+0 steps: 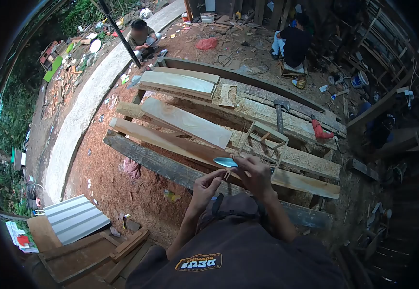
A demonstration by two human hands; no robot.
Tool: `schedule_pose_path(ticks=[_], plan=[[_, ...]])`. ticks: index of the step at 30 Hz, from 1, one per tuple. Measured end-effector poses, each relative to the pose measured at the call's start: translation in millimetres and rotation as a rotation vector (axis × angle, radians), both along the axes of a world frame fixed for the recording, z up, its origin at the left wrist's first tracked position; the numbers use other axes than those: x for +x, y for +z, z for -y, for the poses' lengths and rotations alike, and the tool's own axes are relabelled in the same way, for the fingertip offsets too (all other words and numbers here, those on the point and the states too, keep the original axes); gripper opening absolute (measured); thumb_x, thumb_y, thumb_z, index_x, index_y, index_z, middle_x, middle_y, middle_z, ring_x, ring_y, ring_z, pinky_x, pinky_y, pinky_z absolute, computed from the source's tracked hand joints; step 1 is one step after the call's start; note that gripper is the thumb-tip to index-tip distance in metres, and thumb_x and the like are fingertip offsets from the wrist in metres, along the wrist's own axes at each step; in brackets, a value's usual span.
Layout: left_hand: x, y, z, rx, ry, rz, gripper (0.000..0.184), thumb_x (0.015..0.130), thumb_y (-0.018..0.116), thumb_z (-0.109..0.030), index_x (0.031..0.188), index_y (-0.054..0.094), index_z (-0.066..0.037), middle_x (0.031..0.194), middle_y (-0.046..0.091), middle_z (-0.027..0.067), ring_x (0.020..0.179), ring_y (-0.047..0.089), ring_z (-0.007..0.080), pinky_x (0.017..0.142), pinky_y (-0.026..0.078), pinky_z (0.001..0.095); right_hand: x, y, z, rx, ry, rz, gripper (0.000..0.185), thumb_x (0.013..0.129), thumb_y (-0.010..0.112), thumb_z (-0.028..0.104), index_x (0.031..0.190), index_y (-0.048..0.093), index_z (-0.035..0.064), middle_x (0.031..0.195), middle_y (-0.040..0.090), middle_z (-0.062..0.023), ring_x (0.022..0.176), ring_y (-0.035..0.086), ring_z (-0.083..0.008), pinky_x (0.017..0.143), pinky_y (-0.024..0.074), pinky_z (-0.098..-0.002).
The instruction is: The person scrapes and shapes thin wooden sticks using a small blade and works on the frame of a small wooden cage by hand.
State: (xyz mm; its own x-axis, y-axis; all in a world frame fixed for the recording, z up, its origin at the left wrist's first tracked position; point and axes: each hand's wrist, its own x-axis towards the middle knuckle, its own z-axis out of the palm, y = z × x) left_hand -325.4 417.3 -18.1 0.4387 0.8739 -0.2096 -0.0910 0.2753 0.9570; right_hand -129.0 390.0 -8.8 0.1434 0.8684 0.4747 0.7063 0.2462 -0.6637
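Observation:
My right hand (257,174) is closed on a small bluish, shiny blade-like object (225,162), whose pointed end faces left. My left hand (206,187) is pinched just to the left of it, near a thin brownish strip (227,174) between the two hands. What the left fingertips grip is too small to make out. Both hands are above the near side of a plank bench, over a long wooden board (171,143). Behind them lie a light board (185,122) and a small wooden frame (262,142).
A hammer (279,118) and a red power tool (320,130) lie on the bench's right side. More boards (178,82) are at its far left. Two people (142,39) sit beyond the bench. Corrugated sheet (77,219) and wooden panels (82,255) are at lower left.

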Motion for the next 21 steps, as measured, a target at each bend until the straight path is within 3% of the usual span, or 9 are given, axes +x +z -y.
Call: schedule_pose_path(ticks=[1,2,5,6,9,11,14,19,21], plan=[[0,-1,-1,0.006,-0.009,-0.002,0.030,0.096,0.059,-0.013,0.123,0.067,-0.003,0.079,0.055,-0.0089,0.060,0.039,-0.0019,0.052,0.030,0.0159,0,-3,1,0.002,0.022,0.088,0.039,0.083,0.078,0.023,0.118,0.067,0.0085,0.076,0.066,-0.0085,0.068,0.065,-0.0155,0.059,0.0505,-0.0305],[0,-3,-1,0.012,-0.018,-0.003,0.030,0.096,0.059,-0.013,0.123,0.067,-0.002,0.080,0.055,-0.0088,0.061,0.040,-0.0019,0.052,0.031,0.0158,-1,-20,-4,0.141,-0.063,-0.095,0.043,0.082,0.080,0.023,0.120,0.066,0.0094,0.076,0.066,-0.0074,0.065,0.064,-0.0144,0.057,0.0497,-0.0306],[0,-2,-2,0.050,-0.027,-0.023,0.029,0.097,0.059,-0.012,0.123,0.067,-0.001,0.085,0.059,-0.0074,0.066,0.044,-0.0012,0.056,0.035,0.0163,-1,2,4,-0.120,-0.248,-0.205,0.046,0.082,0.080,0.022,0.124,0.066,0.0106,0.080,0.067,-0.0075,0.065,0.064,-0.0144,0.055,0.0493,-0.0318],[-1,-4,-2,0.061,-0.038,-0.042,0.029,0.097,0.058,-0.011,0.122,0.067,-0.001,0.088,0.060,-0.0066,0.068,0.046,-0.0006,0.058,0.036,0.0168,-6,5,2,-0.008,-0.194,-0.266,0.045,0.082,0.078,0.026,0.123,0.067,0.0107,0.076,0.064,-0.0090,0.059,0.064,-0.0230,0.054,0.0495,-0.0383],[4,-8,-1,0.099,-0.061,-0.061,0.028,0.097,0.058,-0.010,0.122,0.067,0.000,0.095,0.063,-0.0041,0.075,0.049,0.0011,0.064,0.040,0.0185,0,-9,2,0.080,-0.064,0.036,0.044,0.081,0.079,0.022,0.123,0.068,0.0150,0.074,0.063,-0.0076,0.058,0.063,-0.0217,0.052,0.0478,-0.0375],[7,-9,0,0.123,-0.049,-0.040,0.028,0.097,0.057,-0.010,0.121,0.067,0.000,0.097,0.064,-0.0026,0.078,0.051,0.0022,0.067,0.042,0.0197,-1,-10,4,0.078,-0.108,0.000,0.042,0.081,0.078,0.020,0.122,0.070,0.0176,0.072,0.061,-0.0060,0.058,0.061,-0.0206,0.051,0.0473,-0.0351],[6,-8,0,0.163,-0.047,-0.074,0.027,0.098,0.057,-0.012,0.121,0.067,-0.001,0.092,0.064,-0.0032,0.073,0.049,0.0012,0.063,0.040,0.0183,-3,-8,7,0.067,-0.144,-0.028,0.041,0.081,0.078,0.021,0.121,0.070,0.0164,0.072,0.061,-0.0061,0.058,0.061,-0.0194,0.051,0.0470,-0.0338],[-4,-1,-1,0.010,-0.102,-0.080,0.028,0.098,0.058,-0.016,0.122,0.067,-0.002,0.085,0.059,-0.0050,0.063,0.043,-0.0004,0.053,0.034,0.0166,-11,-7,10,0.044,-0.089,-0.058,0.043,0.081,0.078,0.016,0.123,0.069,0.0102,0.079,0.063,-0.0094,0.066,0.061,-0.0210,0.056,0.0473,-0.0340],[-3,4,-3,-0.029,-0.116,-0.051,0.029,0.098,0.059,-0.018,0.122,0.066,-0.003,0.083,0.058,-0.0054,0.061,0.041,-0.0006,0.052,0.032,0.0168,-12,-12,5,0.099,-0.074,-0.050,0.043,0.080,0.078,0.018,0.122,0.069,0.0120,0.075,0.062,-0.0078,0.062,0.061,-0.0201,0.053,0.0470,-0.0334]])
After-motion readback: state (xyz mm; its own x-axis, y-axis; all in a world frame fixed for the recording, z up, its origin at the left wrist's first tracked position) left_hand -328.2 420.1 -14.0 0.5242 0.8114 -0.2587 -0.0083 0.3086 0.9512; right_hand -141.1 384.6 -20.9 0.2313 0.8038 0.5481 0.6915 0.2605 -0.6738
